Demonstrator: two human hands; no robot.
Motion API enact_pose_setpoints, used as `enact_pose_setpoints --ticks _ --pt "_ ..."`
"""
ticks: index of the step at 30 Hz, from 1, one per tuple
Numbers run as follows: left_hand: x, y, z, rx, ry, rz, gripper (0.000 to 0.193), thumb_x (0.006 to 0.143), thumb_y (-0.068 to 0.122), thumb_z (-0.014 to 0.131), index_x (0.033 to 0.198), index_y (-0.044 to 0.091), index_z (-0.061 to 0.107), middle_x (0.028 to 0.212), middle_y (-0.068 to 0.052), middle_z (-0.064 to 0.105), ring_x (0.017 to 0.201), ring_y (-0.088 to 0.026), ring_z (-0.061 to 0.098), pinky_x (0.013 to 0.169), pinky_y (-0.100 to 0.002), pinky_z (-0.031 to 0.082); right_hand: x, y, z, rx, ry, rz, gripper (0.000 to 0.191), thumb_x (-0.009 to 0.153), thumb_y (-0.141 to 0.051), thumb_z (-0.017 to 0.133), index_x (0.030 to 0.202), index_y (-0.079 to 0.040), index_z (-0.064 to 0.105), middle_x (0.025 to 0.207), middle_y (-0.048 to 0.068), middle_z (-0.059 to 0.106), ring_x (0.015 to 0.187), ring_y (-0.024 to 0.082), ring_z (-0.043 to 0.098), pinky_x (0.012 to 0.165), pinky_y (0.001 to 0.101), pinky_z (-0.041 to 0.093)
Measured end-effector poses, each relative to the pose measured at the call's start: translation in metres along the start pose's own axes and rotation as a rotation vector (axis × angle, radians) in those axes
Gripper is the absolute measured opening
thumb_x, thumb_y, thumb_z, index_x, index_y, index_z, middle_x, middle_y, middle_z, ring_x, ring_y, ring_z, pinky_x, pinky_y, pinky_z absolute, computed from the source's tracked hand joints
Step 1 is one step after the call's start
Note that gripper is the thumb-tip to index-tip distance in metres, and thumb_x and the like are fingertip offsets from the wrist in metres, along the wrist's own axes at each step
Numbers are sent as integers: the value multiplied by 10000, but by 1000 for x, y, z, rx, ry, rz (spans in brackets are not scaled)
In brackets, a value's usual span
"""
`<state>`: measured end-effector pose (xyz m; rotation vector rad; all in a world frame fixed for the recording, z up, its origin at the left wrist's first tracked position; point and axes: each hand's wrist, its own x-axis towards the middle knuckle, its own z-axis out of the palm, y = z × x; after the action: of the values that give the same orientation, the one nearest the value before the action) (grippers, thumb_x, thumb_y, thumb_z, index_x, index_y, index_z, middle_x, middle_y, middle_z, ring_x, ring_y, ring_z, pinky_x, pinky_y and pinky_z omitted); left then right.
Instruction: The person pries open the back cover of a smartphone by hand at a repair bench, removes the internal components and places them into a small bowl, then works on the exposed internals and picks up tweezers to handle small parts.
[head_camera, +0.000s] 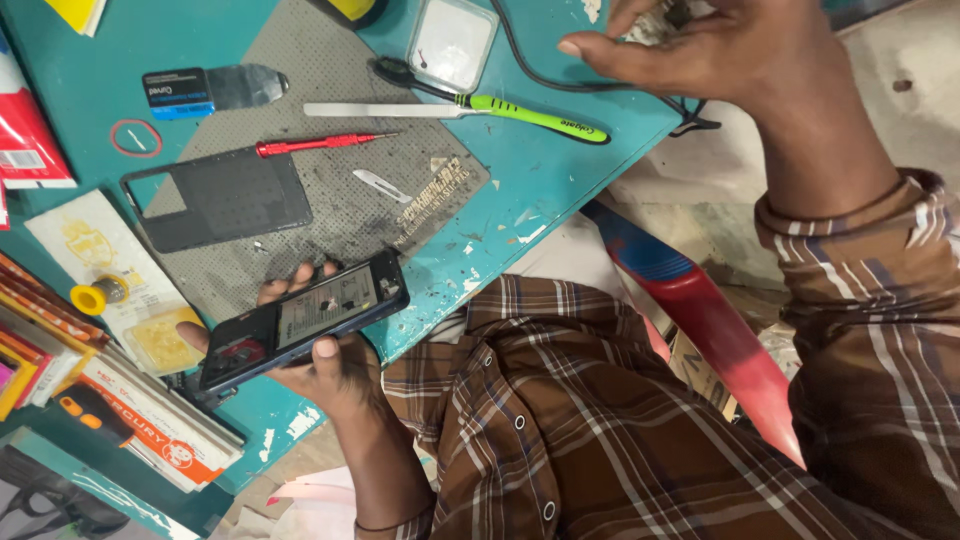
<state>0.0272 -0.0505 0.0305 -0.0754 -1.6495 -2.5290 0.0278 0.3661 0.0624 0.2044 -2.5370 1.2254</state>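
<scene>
My left hand (335, 365) holds a dark phone (300, 322) with its back removed, so the inner parts and a grey battery face up. It sits just off the front edge of the teal table (560, 170). The phone's black back cover (225, 195) lies on a grey work mat (400, 60) just above it. My right hand (720, 50) is raised over the table's far right corner with fingers curled and thumb pointing left. A pale crumpled thing (652, 22) shows behind the fingers; I cannot tell whether the hand grips it.
On the mat lie a red screwdriver (320, 143), a metal spatula (385, 110), a small blade (380, 183) and a green-handled toothbrush (520, 112). A clear plastic box (452, 42) and black cable (540, 70) sit behind. Packets and a yellow spool (98, 295) crowd the left.
</scene>
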Motion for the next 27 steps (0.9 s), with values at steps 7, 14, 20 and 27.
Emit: enact_pose_setpoints --ticks 7,14,20,27 --pt "-1 -1 -2 -8 1 -36 942 879 261 932 1550 75 297 1343 -114 526 1293 -311 607 1156 -550 540 6 -8 2 54 -23 85 200 1032 -44 841 1040 61 671 974 108 711 897 150 724 776 223 613" --pt "-3 2 -2 19 -4 -31 892 865 303 933 1512 60 370 1364 -96 525 1285 -294 597 1140 -535 538 10 -1 0 0 -12 -51 163 1001 -22 828 987 44 680 956 102 717 877 131 714 751 216 584" --pt "-3 5 -3 -5 -13 -71 847 882 290 935 1473 11 396 1345 -94 527 1317 -294 590 1176 -538 524 22 -3 -4 55 -44 -134 205 979 41 850 865 49 680 929 137 709 841 140 703 672 208 561" --pt "-3 4 -5 5 -17 -60 879 885 302 926 1529 54 381 1334 -92 528 1317 -291 590 1173 -543 532 26 -6 -4 53 -46 -134 220 977 42 857 849 49 678 916 134 708 827 143 701 659 209 542"
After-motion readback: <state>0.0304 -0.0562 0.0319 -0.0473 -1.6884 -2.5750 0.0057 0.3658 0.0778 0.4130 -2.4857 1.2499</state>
